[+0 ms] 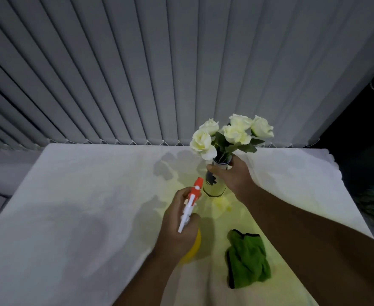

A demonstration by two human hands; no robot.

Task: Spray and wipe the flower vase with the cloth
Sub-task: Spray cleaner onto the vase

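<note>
A pale vase (213, 186) with a dark pattern stands upright on the white-covered table (82, 195), holding several white roses (232, 133). My right hand (230, 175) grips the vase near its rim. My left hand (177, 226) holds a yellow spray bottle (192, 248) with a white and orange trigger head (192, 199), its nozzle pointing at the vase from close by. A crumpled green cloth (246, 259) lies on the table between my forearms, nearer my right arm.
Grey vertical blinds (159, 74) hang right behind the table's far edge. The table's right edge (347, 195) drops into a dark area. A light patch glows on the tablecloth around the vase.
</note>
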